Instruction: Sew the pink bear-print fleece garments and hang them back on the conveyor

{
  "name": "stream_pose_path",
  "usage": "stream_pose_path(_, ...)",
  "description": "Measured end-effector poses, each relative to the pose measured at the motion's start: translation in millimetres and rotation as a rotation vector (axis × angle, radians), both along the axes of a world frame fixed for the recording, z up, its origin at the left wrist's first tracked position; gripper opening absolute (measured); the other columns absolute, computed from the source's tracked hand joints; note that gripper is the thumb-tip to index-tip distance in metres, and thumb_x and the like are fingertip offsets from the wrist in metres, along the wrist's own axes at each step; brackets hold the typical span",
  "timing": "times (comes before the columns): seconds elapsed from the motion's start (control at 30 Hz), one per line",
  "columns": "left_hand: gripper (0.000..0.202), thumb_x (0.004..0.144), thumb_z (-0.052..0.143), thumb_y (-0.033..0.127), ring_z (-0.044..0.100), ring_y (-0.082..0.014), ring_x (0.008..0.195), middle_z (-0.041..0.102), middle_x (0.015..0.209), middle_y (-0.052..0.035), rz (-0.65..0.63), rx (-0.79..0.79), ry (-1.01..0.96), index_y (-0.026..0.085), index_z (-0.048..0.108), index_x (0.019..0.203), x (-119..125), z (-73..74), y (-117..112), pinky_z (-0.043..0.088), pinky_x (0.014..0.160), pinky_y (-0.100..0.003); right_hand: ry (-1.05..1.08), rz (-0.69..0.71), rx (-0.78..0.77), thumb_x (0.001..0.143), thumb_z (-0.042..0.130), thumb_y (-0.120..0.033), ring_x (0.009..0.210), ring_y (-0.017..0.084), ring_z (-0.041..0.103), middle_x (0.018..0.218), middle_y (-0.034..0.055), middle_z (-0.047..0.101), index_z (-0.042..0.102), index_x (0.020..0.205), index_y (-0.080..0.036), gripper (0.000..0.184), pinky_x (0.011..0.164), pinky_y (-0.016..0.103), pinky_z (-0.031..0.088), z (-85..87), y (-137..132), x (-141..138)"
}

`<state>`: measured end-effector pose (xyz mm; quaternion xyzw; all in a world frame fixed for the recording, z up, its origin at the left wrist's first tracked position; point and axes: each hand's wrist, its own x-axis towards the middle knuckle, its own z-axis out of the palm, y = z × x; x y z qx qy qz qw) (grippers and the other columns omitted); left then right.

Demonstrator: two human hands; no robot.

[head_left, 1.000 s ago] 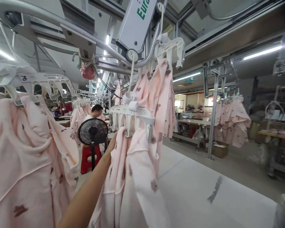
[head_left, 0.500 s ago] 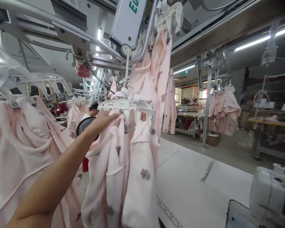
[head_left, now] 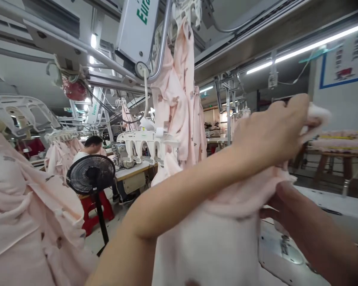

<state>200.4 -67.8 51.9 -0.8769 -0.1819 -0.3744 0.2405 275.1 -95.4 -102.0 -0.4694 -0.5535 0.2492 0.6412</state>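
Note:
My left hand [head_left: 271,131] is raised at the right of the view, its fingers closed on the top edge of a pale pink garment piece [head_left: 214,234] that hangs down below my forearm. My right hand [head_left: 282,198] comes in from the lower right and grips the same pink cloth from underneath. Behind, a white plastic clip hanger [head_left: 146,143] dangles from the overhead rail, with a little pink cloth still clipped at its right end.
More pink garments [head_left: 176,99] hang from the overhead conveyor rail [head_left: 113,67], and a pink bundle [head_left: 24,210] fills the left. A black fan [head_left: 91,174] stands by a red stool, with a seated person [head_left: 91,147] behind it. A white sewing table [head_left: 340,206] lies at the right.
My left hand left the clip hanger and swung right, carrying a pink piece with it. My right hand came into view and took hold of that cloth. The view turned right.

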Motion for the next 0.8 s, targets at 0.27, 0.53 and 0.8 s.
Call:
stream_pose_path(0.27,0.046,0.082,0.049,0.027,0.064,-0.0237,0.087,0.067,0.088,-0.0034,-0.005,-0.509,-0.064,0.021,0.038,0.126,-87,-88.6,40,0.048,0.072,-0.034,0.565,0.347,-0.361,0.079,0.061,-0.039,0.075,0.019,0.061,0.088,0.0083,0.064,0.059,0.096,-0.015,0.03,0.064,0.028,0.046,-41.1,-44,31)
stream_pose_path(0.53,0.039,0.087,0.041,0.04,0.044,-0.0213,0.121,0.049,0.131,-0.0055,-0.175,-1.099,0.087,0.025,0.048,0.123,-59,-254.1,53,0.037,0.097,-0.035,0.231,0.001,-0.282,0.084,0.055,-0.048,0.067,0.012,0.048,0.072,-0.0011,0.052,0.053,0.078,-0.015,0.034,0.059,0.02,0.037,-116.8,-52,27)
stream_pose_path(0.8,0.026,0.086,0.044,0.043,0.053,-0.0168,0.074,0.058,0.077,-0.0022,-0.487,-1.414,0.06,0.021,0.058,0.082,4,-265.6,4,0.039,0.067,-0.026,-0.096,-0.307,-0.346,0.093,0.041,-0.041,0.073,0.014,0.053,0.079,0.0009,0.057,0.055,0.084,-0.019,0.028,0.065,0.023,0.04,-127.3,-98,43)
